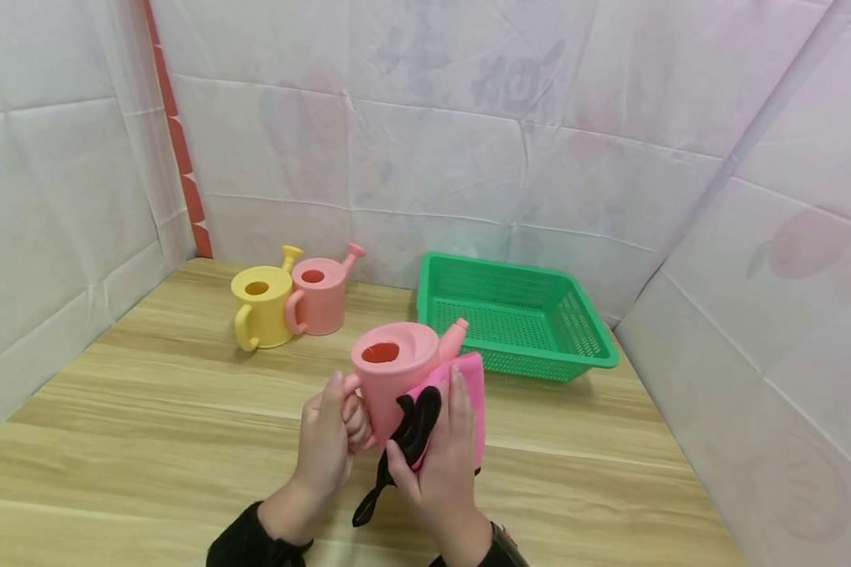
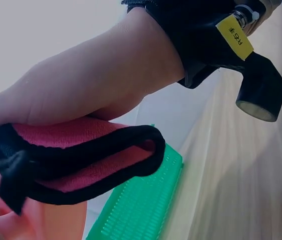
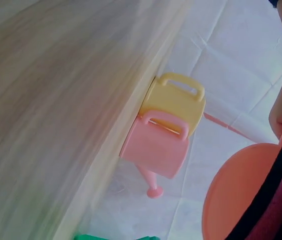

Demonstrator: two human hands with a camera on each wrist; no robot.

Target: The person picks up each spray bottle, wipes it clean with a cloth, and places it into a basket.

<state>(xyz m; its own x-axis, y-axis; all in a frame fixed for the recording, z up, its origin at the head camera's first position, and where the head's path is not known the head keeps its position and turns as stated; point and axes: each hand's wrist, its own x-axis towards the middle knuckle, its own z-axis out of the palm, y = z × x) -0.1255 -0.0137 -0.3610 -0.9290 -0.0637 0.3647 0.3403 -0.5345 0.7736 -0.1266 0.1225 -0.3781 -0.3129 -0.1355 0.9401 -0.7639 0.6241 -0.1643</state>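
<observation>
A pink watering can is held up above the table, its short spout pointing to the far right. My left hand grips the can's handle, fingers curled round it. My right hand holds a bright pink cloth with black edging against the can's right side, its fingers extended along the cloth and the thumb at the folded black edge. A black loop hangs from the cloth. The left wrist view shows the folded cloth under the right hand, and the right wrist view shows the can's round base.
At the back left, a yellow watering can and another pink watering can stand side by side. A green perforated basket sits at the back right of the wooden table. White sheeting encloses the back and sides.
</observation>
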